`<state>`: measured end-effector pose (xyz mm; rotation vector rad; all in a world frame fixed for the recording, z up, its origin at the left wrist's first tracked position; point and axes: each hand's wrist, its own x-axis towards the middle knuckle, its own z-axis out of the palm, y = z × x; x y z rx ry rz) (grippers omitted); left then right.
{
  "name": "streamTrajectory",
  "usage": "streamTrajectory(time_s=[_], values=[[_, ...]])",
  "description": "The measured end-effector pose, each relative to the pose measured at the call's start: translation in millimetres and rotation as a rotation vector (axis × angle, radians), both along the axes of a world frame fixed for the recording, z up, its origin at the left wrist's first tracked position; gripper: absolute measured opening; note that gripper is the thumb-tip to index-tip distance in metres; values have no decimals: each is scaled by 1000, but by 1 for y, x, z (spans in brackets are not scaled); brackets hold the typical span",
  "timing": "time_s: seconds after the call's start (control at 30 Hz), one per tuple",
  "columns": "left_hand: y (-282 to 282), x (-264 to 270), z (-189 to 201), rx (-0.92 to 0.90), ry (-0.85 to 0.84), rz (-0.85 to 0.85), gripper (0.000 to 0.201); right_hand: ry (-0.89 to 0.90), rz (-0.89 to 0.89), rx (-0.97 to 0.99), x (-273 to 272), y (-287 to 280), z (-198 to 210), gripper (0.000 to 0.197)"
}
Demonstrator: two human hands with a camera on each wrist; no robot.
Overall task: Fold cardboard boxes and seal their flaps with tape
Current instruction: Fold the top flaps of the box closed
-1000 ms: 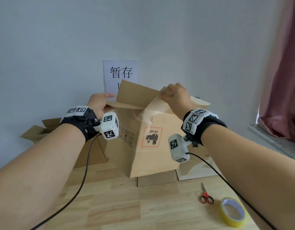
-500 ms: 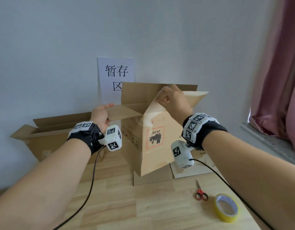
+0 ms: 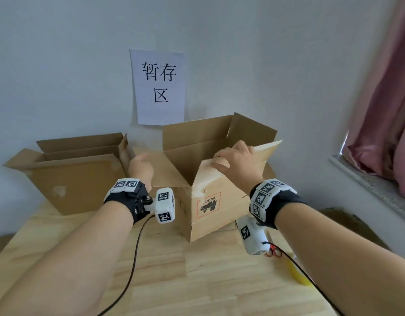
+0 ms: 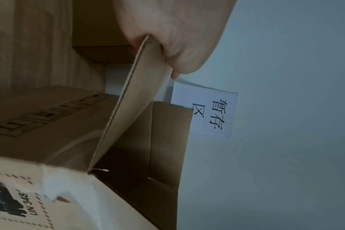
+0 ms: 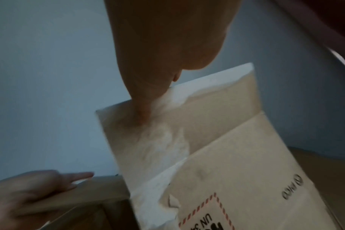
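An open brown cardboard box (image 3: pixel 222 215) with a red-bordered label stands on the wooden table (image 3: pixel 174 281). My left hand (image 3: pixel 141 166) pinches the box's left flap (image 3: pixel 167 172), which lies spread outward; in the left wrist view the flap's edge (image 4: pixel 132 101) runs in between thumb and fingers (image 4: pixel 167 38). My right hand (image 3: pixel 234 159) grips the near right flap (image 3: pixel 264 153), fingers over its top edge, thumb (image 5: pixel 142 109) on the outer face (image 5: pixel 197 124). The two far flaps stand upright. A yellow tape roll (image 3: pixel 297 273) lies at the right, partly behind my right arm.
A second open box (image 3: pixel 78 176) sits at the left against the wall. Red scissors (image 3: pixel 274 252) lie beside the tape. A paper sign (image 3: pixel 159 87) hangs on the wall behind. A pink curtain (image 3: pixel 384 110) and a stone sill (image 3: pixel 374 188) are at the right.
The box has turned and come lower in view, with both hands staying on their flaps. The left flap has spread outward and the far flaps now show upright.
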<state>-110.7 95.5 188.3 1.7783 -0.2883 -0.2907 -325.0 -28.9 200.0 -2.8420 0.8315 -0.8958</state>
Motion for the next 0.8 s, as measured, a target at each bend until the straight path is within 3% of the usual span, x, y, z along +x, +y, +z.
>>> streamTrajectory(time_s=[0.23, 0.47, 0.53, 0.6, 0.67, 0.73, 0.8], values=[[2, 11, -12, 76, 36, 15, 51, 42, -189, 263, -19, -27, -14, 20], [-12, -1, 4, 299, -155, -263, 68, 113, -204, 170, -11, -23, -8, 22], [-14, -6, 10, 459, -329, -313, 65, 121, -210, 151, -16, -22, -5, 23], [-15, -15, 20, 580, -672, -345, 49, 130, -222, 146, -22, -21, -4, 25], [-15, -33, 37, 461, -876, -520, 36, 131, -222, 133, -25, -19, -6, 28], [-16, -57, 55, 423, -871, -809, 39, 117, -197, 110, -20, -18, -7, 31], [-23, -74, 64, 692, -938, -1031, 42, 94, -156, 116, -12, -15, -8, 31]])
